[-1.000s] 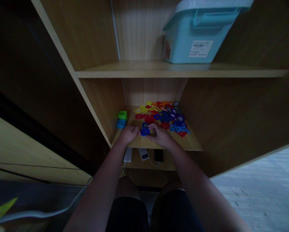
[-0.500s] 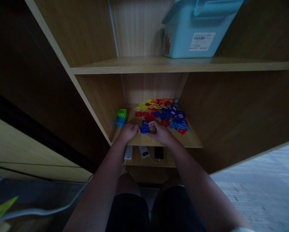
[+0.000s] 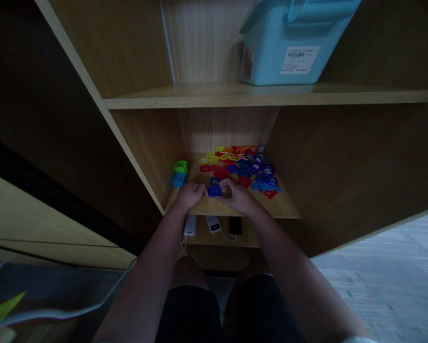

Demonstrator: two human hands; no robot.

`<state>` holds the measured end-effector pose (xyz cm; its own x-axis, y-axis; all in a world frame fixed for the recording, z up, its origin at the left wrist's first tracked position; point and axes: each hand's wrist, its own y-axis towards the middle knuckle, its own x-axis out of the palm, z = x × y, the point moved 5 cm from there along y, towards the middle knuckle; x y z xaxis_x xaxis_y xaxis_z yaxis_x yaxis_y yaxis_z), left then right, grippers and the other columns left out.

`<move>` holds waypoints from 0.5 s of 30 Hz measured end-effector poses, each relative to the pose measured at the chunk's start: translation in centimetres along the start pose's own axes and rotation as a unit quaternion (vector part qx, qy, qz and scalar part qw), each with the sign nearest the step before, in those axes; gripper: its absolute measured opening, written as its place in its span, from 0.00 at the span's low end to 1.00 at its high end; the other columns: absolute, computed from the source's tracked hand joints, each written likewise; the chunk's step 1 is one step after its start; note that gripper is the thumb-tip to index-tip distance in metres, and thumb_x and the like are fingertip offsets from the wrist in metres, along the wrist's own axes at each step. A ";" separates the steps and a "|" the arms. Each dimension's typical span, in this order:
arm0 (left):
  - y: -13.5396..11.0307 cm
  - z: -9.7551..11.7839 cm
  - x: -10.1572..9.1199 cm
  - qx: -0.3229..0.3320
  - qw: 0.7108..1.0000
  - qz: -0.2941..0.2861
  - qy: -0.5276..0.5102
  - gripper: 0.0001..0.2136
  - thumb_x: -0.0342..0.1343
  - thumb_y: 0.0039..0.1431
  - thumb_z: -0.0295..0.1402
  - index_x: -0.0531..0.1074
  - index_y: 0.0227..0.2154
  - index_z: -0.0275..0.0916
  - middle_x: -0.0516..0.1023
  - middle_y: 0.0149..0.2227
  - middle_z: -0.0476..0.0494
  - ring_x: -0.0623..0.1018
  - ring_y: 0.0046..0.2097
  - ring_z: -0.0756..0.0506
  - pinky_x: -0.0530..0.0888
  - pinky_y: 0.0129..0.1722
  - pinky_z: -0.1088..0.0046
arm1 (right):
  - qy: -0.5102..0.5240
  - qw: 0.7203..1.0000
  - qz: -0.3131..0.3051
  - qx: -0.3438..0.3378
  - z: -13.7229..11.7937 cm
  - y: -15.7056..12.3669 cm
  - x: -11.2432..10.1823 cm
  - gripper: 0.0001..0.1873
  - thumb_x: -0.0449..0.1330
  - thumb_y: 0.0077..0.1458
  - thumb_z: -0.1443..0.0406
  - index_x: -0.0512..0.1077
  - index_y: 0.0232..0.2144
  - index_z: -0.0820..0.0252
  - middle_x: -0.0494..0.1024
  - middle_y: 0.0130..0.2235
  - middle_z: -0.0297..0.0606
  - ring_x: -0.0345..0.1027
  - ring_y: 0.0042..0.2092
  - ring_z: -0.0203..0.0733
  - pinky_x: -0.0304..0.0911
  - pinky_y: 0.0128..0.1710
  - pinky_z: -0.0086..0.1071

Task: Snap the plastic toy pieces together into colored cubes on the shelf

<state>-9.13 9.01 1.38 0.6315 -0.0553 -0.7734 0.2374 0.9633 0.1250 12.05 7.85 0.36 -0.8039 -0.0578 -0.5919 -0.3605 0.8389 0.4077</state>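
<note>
Small blue interlocking plastic tiles are between my hands on the shelf: a front blue tile (image 3: 214, 191) and a second blue tile (image 3: 214, 181) right behind it. My left hand (image 3: 191, 194) has its fingers curled in, with thumb and fingertips at the front tile's left edge. On the other side, my right hand (image 3: 238, 196) bends in a C shape, its thumb at the front tile's lower right corner and its index finger by the back tile. The fingers partly hide the tiles' edges.
Behind my hands lies a pile of red tiles (image 3: 221, 174), yellow tiles (image 3: 211, 157) and dark blue and purple ones. Green tiles (image 3: 180, 166) and light blue tiles (image 3: 178, 179) stand stacked at left. Above is a shelf board (image 3: 207, 97) with a teal bin (image 3: 267, 62); below, a power bank (image 3: 214, 225).
</note>
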 end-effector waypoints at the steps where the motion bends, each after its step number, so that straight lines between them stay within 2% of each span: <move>1: 0.0 0.0 0.0 0.001 1.000 0.001 0.000 0.23 0.44 0.69 0.37 0.84 0.28 0.43 0.78 0.21 0.49 0.81 0.33 0.45 0.73 0.37 0.71 | 0.001 1.000 0.000 -0.003 0.0 0.0 0.0 0.24 0.73 0.54 0.63 0.71 0.52 0.52 0.82 0.54 0.44 0.78 0.56 0.49 0.71 0.59 0.48; 8: -0.1 0.0 -0.1 0.006 1.000 0.015 0.003 0.23 0.44 0.70 0.35 0.83 0.27 0.42 0.81 0.25 0.47 0.81 0.35 0.44 0.73 0.39 0.71 | 0.001 1.000 -0.004 -0.002 0.0 -0.1 0.0 0.23 0.72 0.55 0.63 0.70 0.51 0.52 0.81 0.54 0.43 0.78 0.56 0.49 0.71 0.58 0.46; 15: -0.2 0.1 -0.3 0.013 1.000 0.022 0.002 0.22 0.44 0.70 0.36 0.81 0.26 0.42 0.79 0.24 0.47 0.80 0.33 0.45 0.71 0.38 0.70 | -0.016 1.000 -0.007 0.001 0.0 -0.1 0.1 0.24 0.71 0.55 0.64 0.69 0.52 0.52 0.81 0.55 0.44 0.78 0.56 0.50 0.71 0.57 0.47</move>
